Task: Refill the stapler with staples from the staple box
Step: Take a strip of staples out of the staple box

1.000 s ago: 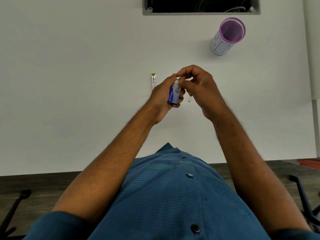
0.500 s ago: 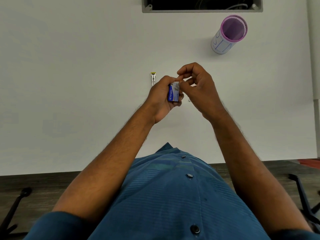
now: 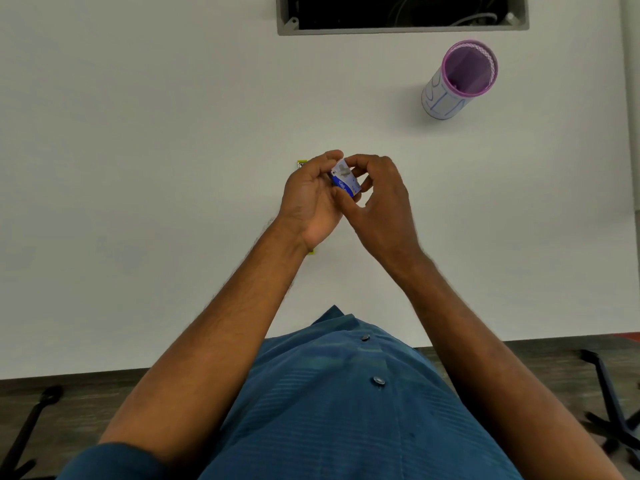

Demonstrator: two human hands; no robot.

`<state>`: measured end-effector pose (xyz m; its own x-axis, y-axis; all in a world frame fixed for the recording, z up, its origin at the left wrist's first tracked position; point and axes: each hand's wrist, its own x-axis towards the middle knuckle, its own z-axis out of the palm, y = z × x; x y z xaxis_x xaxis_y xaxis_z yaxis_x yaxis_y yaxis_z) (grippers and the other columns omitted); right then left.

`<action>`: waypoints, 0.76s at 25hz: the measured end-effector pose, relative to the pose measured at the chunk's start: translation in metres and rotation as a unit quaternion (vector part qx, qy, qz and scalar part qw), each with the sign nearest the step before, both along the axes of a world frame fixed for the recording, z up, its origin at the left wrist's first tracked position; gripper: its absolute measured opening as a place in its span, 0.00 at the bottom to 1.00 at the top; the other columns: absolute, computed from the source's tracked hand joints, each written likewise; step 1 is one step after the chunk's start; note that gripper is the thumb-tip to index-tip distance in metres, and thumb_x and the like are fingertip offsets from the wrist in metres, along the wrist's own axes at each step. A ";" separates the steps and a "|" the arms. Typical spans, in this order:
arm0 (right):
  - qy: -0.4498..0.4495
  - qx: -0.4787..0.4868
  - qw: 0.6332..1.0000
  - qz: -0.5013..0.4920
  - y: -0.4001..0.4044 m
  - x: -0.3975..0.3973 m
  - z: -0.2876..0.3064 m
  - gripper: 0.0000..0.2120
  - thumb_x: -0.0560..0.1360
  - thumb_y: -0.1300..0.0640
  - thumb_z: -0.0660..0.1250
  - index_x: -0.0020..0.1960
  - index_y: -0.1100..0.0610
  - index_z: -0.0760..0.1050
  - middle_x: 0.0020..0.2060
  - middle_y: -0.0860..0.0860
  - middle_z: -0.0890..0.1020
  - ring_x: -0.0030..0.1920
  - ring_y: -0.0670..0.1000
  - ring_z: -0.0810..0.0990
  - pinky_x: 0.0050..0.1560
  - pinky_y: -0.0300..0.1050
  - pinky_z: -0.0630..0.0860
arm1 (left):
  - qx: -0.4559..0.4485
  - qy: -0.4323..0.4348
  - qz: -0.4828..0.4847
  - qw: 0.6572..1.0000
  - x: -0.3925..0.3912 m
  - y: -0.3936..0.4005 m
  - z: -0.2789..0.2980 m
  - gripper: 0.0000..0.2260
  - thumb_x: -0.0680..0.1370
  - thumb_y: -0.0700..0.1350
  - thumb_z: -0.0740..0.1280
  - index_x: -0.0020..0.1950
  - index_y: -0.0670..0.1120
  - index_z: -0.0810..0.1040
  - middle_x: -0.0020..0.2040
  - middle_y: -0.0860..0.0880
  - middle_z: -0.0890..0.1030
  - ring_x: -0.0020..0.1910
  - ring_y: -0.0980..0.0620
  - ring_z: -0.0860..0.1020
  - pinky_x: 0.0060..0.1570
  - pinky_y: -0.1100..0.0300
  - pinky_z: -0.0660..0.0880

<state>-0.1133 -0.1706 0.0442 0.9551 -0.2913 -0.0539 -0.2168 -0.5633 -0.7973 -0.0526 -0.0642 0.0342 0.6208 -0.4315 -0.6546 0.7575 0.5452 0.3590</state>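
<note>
A small blue and white staple box (image 3: 344,181) is held above the white table, tilted, between both hands. My left hand (image 3: 311,199) cups it from the left with the thumb on its top edge. My right hand (image 3: 379,199) pinches its right side and lower end with the fingertips. The stapler (image 3: 302,164) lies on the table behind my left hand; only its yellow-tipped far end and a yellow bit below my left wrist show. I cannot tell whether the box is open.
A purple-rimmed pen cup (image 3: 459,79) stands at the back right of the table (image 3: 138,168). A dark cable recess (image 3: 401,13) is cut into the table's far edge. Chair legs (image 3: 613,403) show on the floor at the right.
The box has turned from upright to tilted. My right hand has dropped from the box's top to grip its right side. The stapler is now mostly hidden by my left hand.
</note>
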 end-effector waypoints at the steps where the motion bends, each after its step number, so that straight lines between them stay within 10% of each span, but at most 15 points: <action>1: 0.003 -0.008 1.000 0.004 -0.003 0.006 -0.003 0.19 0.75 0.54 0.74 0.64 0.57 0.76 0.55 0.50 0.79 0.53 0.47 0.77 0.52 0.33 0.73 | 0.004 -0.003 0.001 1.000 0.005 -0.001 -0.002 0.07 0.82 0.41 0.60 0.54 0.42 0.77 0.50 0.41 0.84 0.47 0.44 0.86 0.48 0.51 0.82; 7: 0.011 -0.042 0.999 0.013 -0.031 0.054 -0.029 0.19 0.75 0.55 0.74 0.65 0.56 0.77 0.56 0.49 0.80 0.55 0.47 0.76 0.53 0.30 0.71 | 0.253 -0.168 -0.112 0.946 0.058 -0.002 -0.025 0.09 0.84 0.43 0.59 0.60 0.47 0.76 0.59 0.48 0.80 0.58 0.50 0.80 0.57 0.53 0.80; 12: 0.011 -0.095 0.995 0.000 -0.072 0.111 -0.061 0.18 0.76 0.57 0.72 0.65 0.54 0.77 0.58 0.51 0.80 0.57 0.51 0.76 0.57 0.41 0.74 | 0.542 -0.388 -0.191 0.721 0.111 0.026 -0.067 0.12 0.81 0.42 0.61 0.64 0.48 0.77 0.67 0.51 0.78 0.66 0.53 0.74 0.67 0.62 0.68; 19: 0.043 -0.170 0.984 -0.032 -0.107 0.176 -0.098 0.18 0.78 0.57 0.70 0.67 0.52 0.75 0.62 0.50 0.78 0.61 0.51 0.75 0.54 0.35 0.72 | 0.657 -0.515 -0.273 0.479 0.132 0.053 -0.119 0.21 0.82 0.46 0.60 0.75 0.44 0.70 0.80 0.45 0.64 0.80 0.42 0.59 0.78 0.48 0.58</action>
